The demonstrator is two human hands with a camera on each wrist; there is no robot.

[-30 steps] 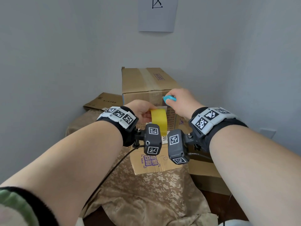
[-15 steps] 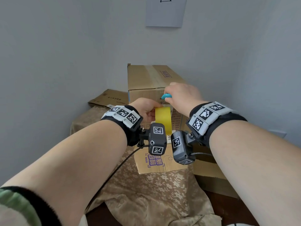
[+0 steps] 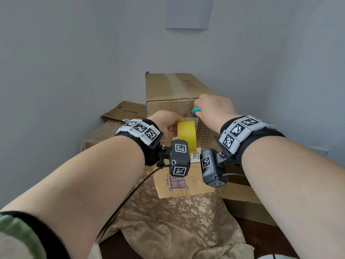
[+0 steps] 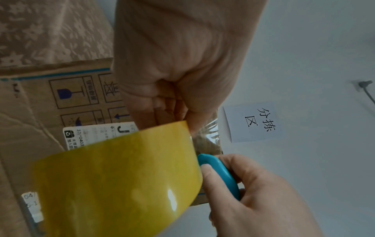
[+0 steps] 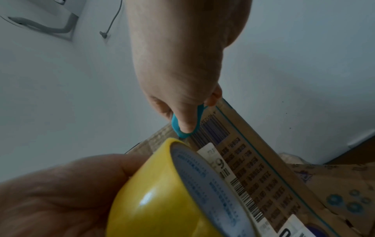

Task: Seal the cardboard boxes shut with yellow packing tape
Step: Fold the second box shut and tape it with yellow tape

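A tall cardboard box (image 3: 168, 90) stands upright on the cloth-covered surface, its near face printed with symbols and labels. My left hand (image 3: 169, 124) grips a roll of yellow packing tape (image 3: 186, 135) in front of that face; the roll fills the left wrist view (image 4: 113, 184) and shows its core in the right wrist view (image 5: 162, 192). A clear strip of tape (image 4: 207, 137) runs from the roll up toward the box edge. My right hand (image 3: 212, 109) pinches a small blue cutter (image 3: 196, 110) beside that strip (image 4: 219, 173), near the box's top front edge.
A flattened cardboard piece (image 3: 125, 111) lies at the back left. Another low box (image 3: 242, 199) sits to the right, and a cardboard flap (image 3: 183, 186) lies under my wrists. A floral cloth (image 3: 168, 221) covers the surface. Walls close in behind and on both sides.
My right hand with the blue cutter has shifted right and slightly up along the box's front edge. The left hand has kept the tape roll in nearly the same place.
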